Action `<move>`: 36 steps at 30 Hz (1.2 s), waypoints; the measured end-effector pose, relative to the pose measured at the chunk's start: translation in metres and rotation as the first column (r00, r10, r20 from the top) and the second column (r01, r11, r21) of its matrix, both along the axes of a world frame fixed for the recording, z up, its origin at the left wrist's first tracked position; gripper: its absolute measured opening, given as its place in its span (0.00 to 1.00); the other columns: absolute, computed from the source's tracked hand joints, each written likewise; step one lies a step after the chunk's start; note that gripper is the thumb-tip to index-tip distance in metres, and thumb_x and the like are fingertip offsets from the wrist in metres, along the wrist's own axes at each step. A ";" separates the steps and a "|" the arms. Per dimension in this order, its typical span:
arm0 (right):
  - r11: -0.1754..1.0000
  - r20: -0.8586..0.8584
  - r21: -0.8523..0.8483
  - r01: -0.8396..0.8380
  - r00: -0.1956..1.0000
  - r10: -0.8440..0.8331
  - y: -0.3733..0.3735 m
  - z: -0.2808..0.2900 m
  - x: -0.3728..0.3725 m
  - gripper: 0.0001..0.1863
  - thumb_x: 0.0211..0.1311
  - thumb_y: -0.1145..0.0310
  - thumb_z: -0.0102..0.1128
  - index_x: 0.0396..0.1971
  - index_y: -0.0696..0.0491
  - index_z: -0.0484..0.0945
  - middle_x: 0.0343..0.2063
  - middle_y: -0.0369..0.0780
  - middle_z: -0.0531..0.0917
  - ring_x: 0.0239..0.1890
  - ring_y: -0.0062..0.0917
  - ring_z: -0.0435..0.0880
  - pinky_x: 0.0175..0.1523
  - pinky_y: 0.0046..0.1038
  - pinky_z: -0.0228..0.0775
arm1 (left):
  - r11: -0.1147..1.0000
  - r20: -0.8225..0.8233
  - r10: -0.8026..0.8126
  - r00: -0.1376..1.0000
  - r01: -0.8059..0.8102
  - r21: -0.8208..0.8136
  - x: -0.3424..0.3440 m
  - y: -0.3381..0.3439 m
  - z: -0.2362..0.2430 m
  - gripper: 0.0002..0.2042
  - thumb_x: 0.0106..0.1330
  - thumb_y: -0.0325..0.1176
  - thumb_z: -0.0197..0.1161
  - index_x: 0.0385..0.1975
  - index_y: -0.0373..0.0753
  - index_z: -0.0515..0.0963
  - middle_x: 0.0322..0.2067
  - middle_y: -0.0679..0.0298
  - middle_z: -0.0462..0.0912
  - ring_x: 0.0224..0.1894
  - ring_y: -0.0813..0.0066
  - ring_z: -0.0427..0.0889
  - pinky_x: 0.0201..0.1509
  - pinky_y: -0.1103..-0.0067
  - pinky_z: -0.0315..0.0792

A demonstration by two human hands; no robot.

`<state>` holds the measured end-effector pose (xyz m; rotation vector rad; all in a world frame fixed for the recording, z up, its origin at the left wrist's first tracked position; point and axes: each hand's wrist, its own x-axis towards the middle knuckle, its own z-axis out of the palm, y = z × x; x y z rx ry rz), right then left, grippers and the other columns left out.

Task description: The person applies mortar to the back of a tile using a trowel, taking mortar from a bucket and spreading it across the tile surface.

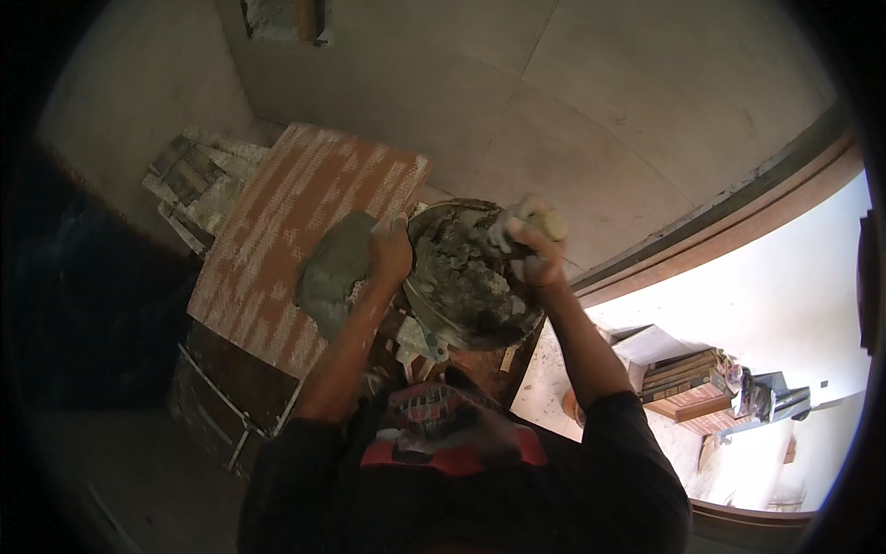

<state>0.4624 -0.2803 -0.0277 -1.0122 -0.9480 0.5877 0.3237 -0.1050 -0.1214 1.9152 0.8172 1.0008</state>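
Observation:
A round metal pan (426,307) holds lumpy grey wet mortar (466,272) in front of me. My left hand (392,251) is closed on the pan's left rim. Over the right side of the pan, my right hand (535,247), smeared with mortar and slightly blurred, is wrapped round a trowel-like tool with a pale rounded handle end (553,224). The tool's blade cannot be made out against the mortar. To the left lies a large reddish-brown tile (268,222), ribbed back upward with whitish streaks. A smooth grey mound of mortar (334,268) covers its near right part.
Broken, dusty pieces (198,180) lie beyond the tile by the wall. Under the tile stands a dark support with a pale metal frame (242,434). Large-panelled wall (609,120) rises ahead. At right, past a curved-looking edge, are stacked boxes (688,383).

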 end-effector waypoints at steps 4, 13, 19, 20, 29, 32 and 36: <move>0.992 0.086 0.125 0.033 0.995 -0.044 -0.018 0.051 -0.011 0.08 0.51 0.77 0.58 0.28 0.54 0.68 0.23 0.38 0.74 0.25 0.25 0.74 0.30 0.28 0.67 | 0.995 -0.051 -0.014 0.999 0.019 0.103 0.005 0.016 -0.029 0.17 0.67 0.35 0.45 0.24 0.25 0.70 0.26 0.37 0.71 0.33 0.37 0.71 0.38 0.58 0.62; 0.986 0.138 0.130 0.103 0.983 -0.121 -0.039 0.005 -0.044 0.07 0.50 0.76 0.60 0.23 0.54 0.70 0.23 0.36 0.74 0.25 0.23 0.75 0.30 0.26 0.67 | 0.982 0.017 -0.042 0.999 0.044 -0.186 0.007 0.006 0.001 0.19 0.68 0.37 0.48 0.27 0.23 0.71 0.27 0.40 0.74 0.32 0.43 0.73 0.39 0.60 0.64; 0.859 0.607 0.081 0.505 0.659 -0.445 0.015 -0.014 -0.011 0.06 0.53 0.72 0.61 0.20 0.55 0.74 0.19 0.34 0.75 0.21 0.19 0.74 0.26 0.24 0.66 | 0.952 0.020 -0.067 0.998 0.070 -0.299 0.001 -0.001 0.015 0.19 0.68 0.39 0.48 0.32 0.23 0.73 0.30 0.39 0.76 0.36 0.45 0.76 0.43 0.62 0.65; 0.858 0.508 0.013 0.514 0.735 -0.448 0.020 -0.011 -0.010 0.06 0.53 0.71 0.61 0.20 0.55 0.74 0.18 0.33 0.75 0.20 0.19 0.74 0.26 0.24 0.66 | 0.942 -0.016 -0.087 0.996 0.077 -0.325 -0.001 0.001 0.020 0.19 0.68 0.39 0.48 0.33 0.23 0.73 0.31 0.39 0.76 0.36 0.44 0.75 0.44 0.63 0.65; 0.976 -0.074 0.089 0.200 0.978 -0.194 0.011 0.086 0.018 0.04 0.53 0.72 0.60 0.26 0.56 0.74 0.16 0.34 0.74 0.20 0.19 0.75 0.24 0.22 0.66 | 0.969 -0.036 -0.062 0.997 0.051 -0.242 -0.001 0.009 -0.006 0.17 0.68 0.37 0.47 0.31 0.24 0.73 0.29 0.40 0.75 0.34 0.39 0.72 0.41 0.60 0.64; 0.944 -0.006 0.096 0.315 0.949 -0.316 0.037 0.053 0.022 0.05 0.53 0.72 0.60 0.26 0.56 0.74 0.18 0.34 0.75 0.20 0.19 0.75 0.25 0.22 0.66 | 0.974 0.015 -0.019 1.000 0.022 -0.227 0.000 0.000 0.007 0.17 0.67 0.36 0.47 0.31 0.25 0.74 0.30 0.39 0.75 0.36 0.37 0.72 0.41 0.60 0.64; 0.976 0.027 -0.045 0.213 0.977 -0.212 0.037 -0.031 -0.003 0.08 0.50 0.74 0.63 0.26 0.55 0.72 0.22 0.34 0.77 0.24 0.19 0.76 0.30 0.23 0.68 | 0.988 -0.090 -0.048 0.995 0.061 0.144 0.005 0.003 -0.007 0.16 0.67 0.35 0.47 0.31 0.25 0.74 0.31 0.37 0.75 0.36 0.38 0.73 0.42 0.59 0.64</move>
